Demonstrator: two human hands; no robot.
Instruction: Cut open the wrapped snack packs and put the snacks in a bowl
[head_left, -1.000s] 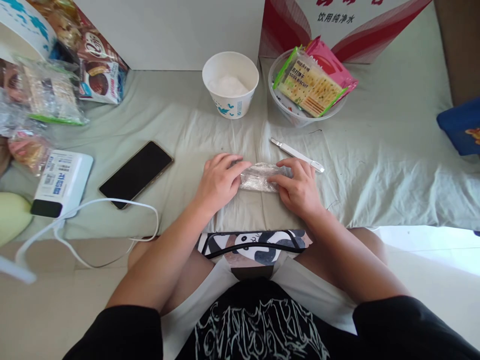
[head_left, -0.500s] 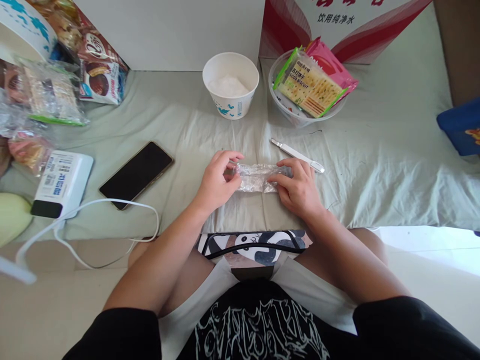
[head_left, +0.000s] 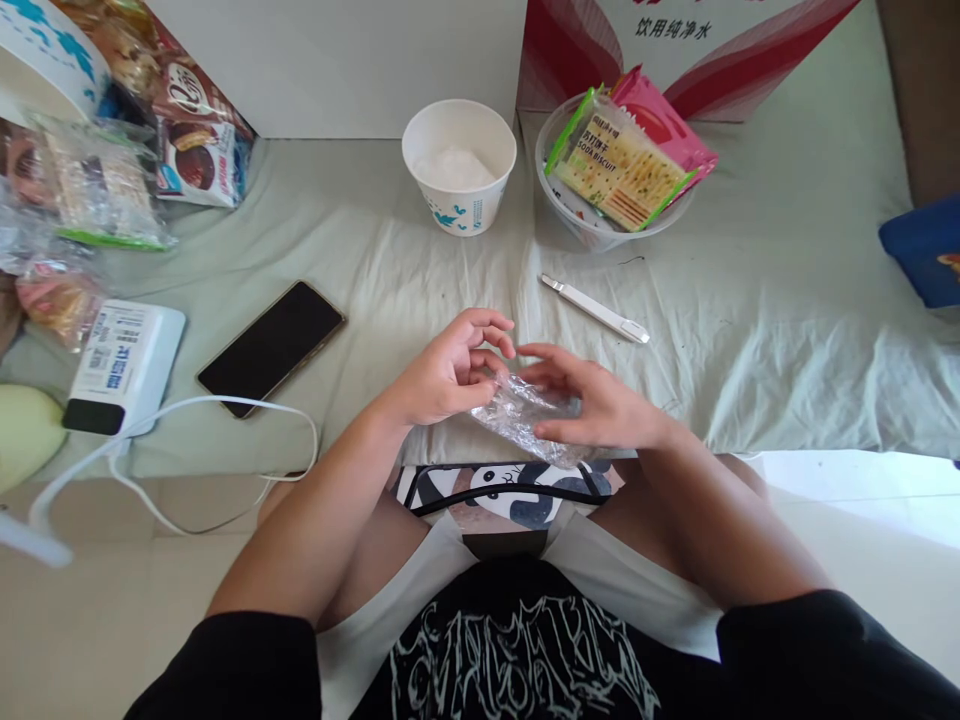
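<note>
A crinkled piece of clear plastic film [head_left: 517, 415] hangs at a slant over the near edge of the cloth. My left hand [head_left: 454, 370] has its upper left corner between thumb and curled fingers. On the other side, my right hand [head_left: 596, 400] has its fingers stretched and apart from the thumb, which lies over the film; part of the film is hidden behind that hand. Beyond my right hand lies a white-handled slim tool [head_left: 595, 307], possibly a scalpel handle, diagonal on the cloth.
Farther back stand a paper cup [head_left: 459, 212] with white contents and a clear bowl [head_left: 600, 238] holding biscuit packets [head_left: 619, 170]. Leftward are a phone [head_left: 271, 348], a white device [head_left: 124, 360] with a cable, and bagged snacks [head_left: 199, 160]. Boxes [head_left: 375, 70] line the back.
The film has gone from lying flat and level to slanting down toward me on the right. My right hand has come nearer and its fingers have spread; my left hand has shifted slightly right.
</note>
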